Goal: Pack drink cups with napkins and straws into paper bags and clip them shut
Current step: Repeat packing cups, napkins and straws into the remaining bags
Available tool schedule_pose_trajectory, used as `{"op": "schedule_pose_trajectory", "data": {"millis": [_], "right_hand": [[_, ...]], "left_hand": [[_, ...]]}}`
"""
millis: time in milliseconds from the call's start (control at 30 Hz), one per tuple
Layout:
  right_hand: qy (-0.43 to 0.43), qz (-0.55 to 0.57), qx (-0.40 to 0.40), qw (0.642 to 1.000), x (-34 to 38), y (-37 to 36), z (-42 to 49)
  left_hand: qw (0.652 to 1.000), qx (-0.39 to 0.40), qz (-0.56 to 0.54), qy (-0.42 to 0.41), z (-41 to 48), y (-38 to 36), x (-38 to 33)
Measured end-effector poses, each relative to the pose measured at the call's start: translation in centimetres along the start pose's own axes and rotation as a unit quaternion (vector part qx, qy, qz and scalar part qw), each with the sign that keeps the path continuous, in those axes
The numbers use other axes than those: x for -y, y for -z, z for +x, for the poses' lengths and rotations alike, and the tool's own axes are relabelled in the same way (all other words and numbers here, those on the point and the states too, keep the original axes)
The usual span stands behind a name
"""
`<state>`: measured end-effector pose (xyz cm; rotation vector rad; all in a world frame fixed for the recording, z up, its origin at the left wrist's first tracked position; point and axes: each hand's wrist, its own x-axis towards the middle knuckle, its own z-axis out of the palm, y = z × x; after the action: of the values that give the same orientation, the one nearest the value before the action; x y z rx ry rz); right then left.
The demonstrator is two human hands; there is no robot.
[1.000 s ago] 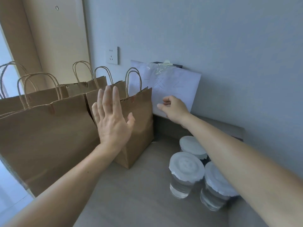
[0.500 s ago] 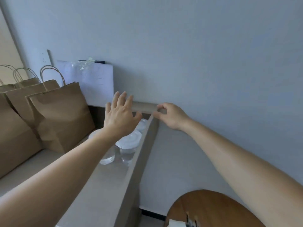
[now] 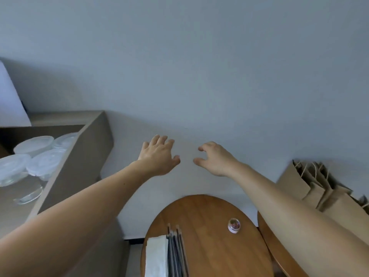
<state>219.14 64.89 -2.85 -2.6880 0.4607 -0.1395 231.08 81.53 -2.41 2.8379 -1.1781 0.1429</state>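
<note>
- Both bare arms reach out toward the grey wall (image 3: 199, 66), mid-frame; the two hands hang close together in front of it, not touching each other
- Left hand (image 3: 158, 156): back of the hand up, fingers spread and fairly straight, thumb out to the side; nothing in its grasp
- Right hand (image 3: 214, 158): fingers loosely curled, thumb stuck out toward the left hand; nothing pinched or held there either
- Over at the left edge of the frame, the drink cups (image 3: 34, 144): clear, with white lids, bunched together on the grey ledge (image 3: 83, 156), tucked behind its raised side wall; well apart from both hands
- Upper left, a white sheet (image 3: 10, 100) leans by the wall above that ledge
- Bottom centre, a round wooden table (image 3: 209, 246); the napkins (image 3: 156, 256) lie in a white stack at its near left, the straws (image 3: 177, 252) lined up just beside them, touching the stack's right side
- A small clear pot (image 3: 234, 225) stands alone further right on the same table; something coloured inside, too small to make out
- Right edge of the frame, the paper bags (image 3: 311, 182): brown, folded flat, leaning in a bundle against the wall, twine handles poking out at the top; the right forearm crosses in front of them
- A second wooden tabletop (image 3: 267, 242) peeks out under that forearm, just beside the first
</note>
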Motion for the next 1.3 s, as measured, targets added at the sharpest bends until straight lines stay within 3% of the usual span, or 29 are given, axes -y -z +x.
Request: {"op": "schedule_pose_trajectory", "data": {"millis": [533,1133,1300], "right_hand": [[-0.243,-0.017,0.002,0.97,-16.8,-2.6,-11.4],[-0.475,-0.095,-0.049,0.874,-47.5,-0.1,-22.8],[-0.491,-0.126,-0.057,0.86,-52.7,-0.8,-24.7]], "left_hand": [[0.967,0.146,-0.096,-0.186,4.5,-11.3,-15.5],[0.957,0.214,-0.086,-0.175,7.5,-17.0,-36.9],[0.953,0.242,-0.068,-0.171,8.0,-19.3,-41.8]]}}
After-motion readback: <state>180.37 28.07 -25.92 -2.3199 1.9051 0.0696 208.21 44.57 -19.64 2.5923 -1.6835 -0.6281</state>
